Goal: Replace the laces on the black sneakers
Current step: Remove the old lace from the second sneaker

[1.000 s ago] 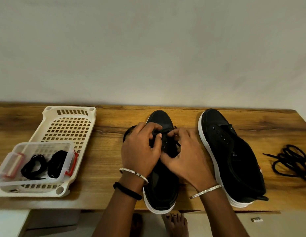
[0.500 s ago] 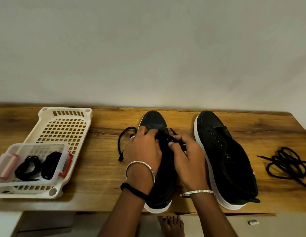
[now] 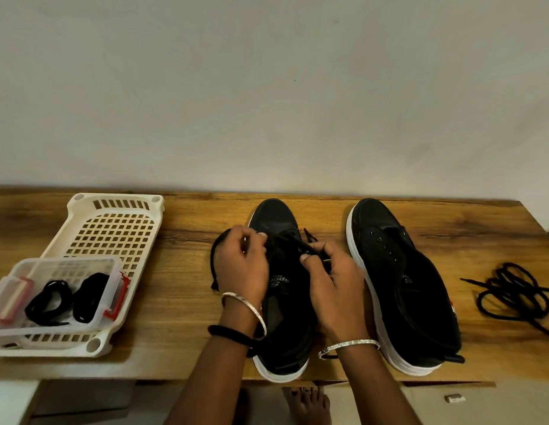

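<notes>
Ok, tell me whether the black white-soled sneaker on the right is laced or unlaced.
Unlaced: the black white-soled sneaker on the right shows bare eyelets, no lace threaded. A loose black lace coil lies beside it.

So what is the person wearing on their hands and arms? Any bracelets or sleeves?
The left hand has a thin silver bangle at the wrist, and a black thread band sits further up the arm. The right hand has one sparkly silver bracelet at its wrist. No sleeves show, so both forearms are bare.
</notes>
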Available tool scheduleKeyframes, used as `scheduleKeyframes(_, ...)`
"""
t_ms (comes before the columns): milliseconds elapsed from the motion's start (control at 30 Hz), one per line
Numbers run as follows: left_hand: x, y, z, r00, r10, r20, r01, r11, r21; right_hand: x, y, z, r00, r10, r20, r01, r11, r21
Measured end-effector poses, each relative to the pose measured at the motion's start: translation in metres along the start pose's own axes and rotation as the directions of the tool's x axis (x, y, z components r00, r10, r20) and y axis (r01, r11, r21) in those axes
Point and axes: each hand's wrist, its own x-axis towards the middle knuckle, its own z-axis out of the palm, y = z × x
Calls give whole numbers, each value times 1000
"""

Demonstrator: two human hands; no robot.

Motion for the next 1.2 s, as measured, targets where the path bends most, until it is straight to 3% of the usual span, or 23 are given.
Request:
scheduleKeyframes(67, 10, -2, -6, 964, -262, 56, 267, 926, -267, 1, 0, 1, 1000, 7, -12, -7, 1000, -4)
scheduleKeyframes(133, 14, -4, -11, 945, -306, 117, 327, 896, -299, 1, -1, 2, 1000, 10, -27, -10, 1000, -11)
scheduleKeyframes(200, 12, -7, -12, 985, -157, 71, 167, 969, -181, 1, -1, 4, 999, 20, -36, -21, 1000, -11)
scheduleKeyframes(267, 7, -5, -13, 988, 154, 19, -154, 987, 45, 1, 0, 7, 999, 19, -39, -20, 1000, -24)
scheduleKeyframes(367, 0, 3, -13, 854, 501, 139, -519, 808, 280, 1, 1, 9, 999, -10, -40, 9, 999, -41)
scheduleKeyframes(467, -5, 2, -11, 794, 542, 276, -590, 576, 565, 0, 2, 10, 999, -26, -31, 24, 998, -66)
scheduleKeyframes(600, -9, 0, -7, 807, 529, 264, -540, 477, 693, 0, 3, 9, 998, -46, -30, 43, 995, -93)
scheduleKeyframes(733, -9, 0, -5, 813, 530, 243, -535, 512, 672, -1, 4, 10, 998, -56, -27, 54, 995, -82)
scheduleKeyframes(800, -7, -1, -3, 843, 498, 203, -511, 627, 588, -2, 4, 10, 998, -55, -39, 52, 997, -64)
scheduleKeyframes(867, -3, -4, -1, 921, 356, 156, -389, 850, 355, -2, 3, 10, 998, -41, -57, 39, 999, -28)
scheduleKeyframes(900, -2, -3, -1, 962, 233, 141, -255, 954, 159, -2, 3, 11, 997, -35, -67, 34, 999, -10)
scheduleKeyframes(933, 1, 0, -3, 987, 77, 142, -70, 996, -59, -2, 3, 12, 997, -28, -76, 28, 1000, 3)
scheduleKeyframes(1000, 8, 2, -10, 963, -205, 175, 259, 886, -385, -3, 4, 14, 995, -12, -94, 14, 1000, 16)
scheduleKeyframes(1067, 16, -2, -19, 923, -330, 199, 386, 795, -468, -2, 3, 15, 993, 1, -114, 1, 1000, 15)
scheduleKeyframes(1133, 21, -6, -25, 945, -290, 152, 327, 859, -393, -2, 3, 17, 993, 7, -120, -6, 1000, 11)
scheduleKeyframes(1200, 22, -9, -25, 999, -42, 9, 43, 988, -148, -2, 4, 18, 992, 7, -127, -7, 1000, 1)
